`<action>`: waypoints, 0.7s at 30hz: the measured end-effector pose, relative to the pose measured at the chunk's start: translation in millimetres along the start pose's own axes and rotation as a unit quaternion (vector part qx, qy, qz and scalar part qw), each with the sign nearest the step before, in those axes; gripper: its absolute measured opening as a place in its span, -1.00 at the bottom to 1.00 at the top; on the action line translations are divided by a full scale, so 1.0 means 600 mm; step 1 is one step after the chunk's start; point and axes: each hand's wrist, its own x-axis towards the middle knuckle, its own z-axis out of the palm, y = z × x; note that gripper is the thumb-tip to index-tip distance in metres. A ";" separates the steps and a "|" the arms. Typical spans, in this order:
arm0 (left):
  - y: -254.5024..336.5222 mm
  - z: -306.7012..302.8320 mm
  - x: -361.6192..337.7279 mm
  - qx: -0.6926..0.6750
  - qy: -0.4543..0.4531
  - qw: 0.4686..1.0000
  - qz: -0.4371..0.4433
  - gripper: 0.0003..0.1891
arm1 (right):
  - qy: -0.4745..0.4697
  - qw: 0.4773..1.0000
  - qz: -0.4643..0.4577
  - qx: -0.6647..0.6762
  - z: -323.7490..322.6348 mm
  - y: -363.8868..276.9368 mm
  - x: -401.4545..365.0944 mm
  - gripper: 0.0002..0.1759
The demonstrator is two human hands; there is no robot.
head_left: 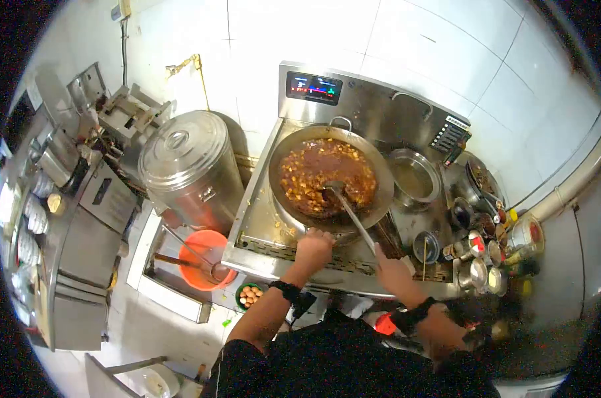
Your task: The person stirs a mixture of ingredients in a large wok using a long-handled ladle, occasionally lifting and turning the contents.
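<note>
Plainly, the stove (261, 215) is the biggest thing in front of me, its control panel (315, 88) standing along the back edge. I find the wok (383, 186) left of the middle of the stove, nearer the left edge than the right, with a steel pot (428, 201) just beside it on the right. Chunky food in dark red sauce (310, 172) covers the inside of the wok.

The ladle (355, 220) matters most to me: its head lies in the food, and its long axis slants over the wok's near-right rim towards the stove's front edge. My right hand (395, 268) is the nearer one, fingers wrapped around the handle's end, so the head lies forward and left of that grip. The right forearm reaches in over the front edge, angled leftward. My left hand (316, 245) sits at the wok's near rim, knuckles up, fingers curled; I can't tell whether they clamp anything there.
</note>
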 end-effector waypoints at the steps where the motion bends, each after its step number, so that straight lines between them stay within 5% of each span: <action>1: -0.001 0.003 0.000 0.008 -0.004 1.000 0.005 -0.81 | -0.007 1.000 0.024 0.006 0.004 -0.017 0.011 -0.17; 10: -0.011 0.019 0.007 0.012 -0.089 0.996 -0.009 -0.74 | 0.127 0.947 -0.036 0.295 0.096 -0.023 0.095 -0.27; 13: -0.010 0.018 0.004 0.020 -0.124 0.992 -0.006 -0.73 | 0.198 0.936 -0.079 0.279 0.141 0.008 0.103 -0.28; 16: -0.011 0.018 0.004 -0.002 -0.121 0.992 -0.019 -0.72 | 0.125 0.902 -0.013 0.412 0.070 -0.027 0.084 -0.29; 21: -0.016 0.031 0.003 -0.009 -0.123 0.992 -0.018 -0.72 | 0.204 0.941 -0.043 0.269 -0.007 -0.027 0.149 -0.31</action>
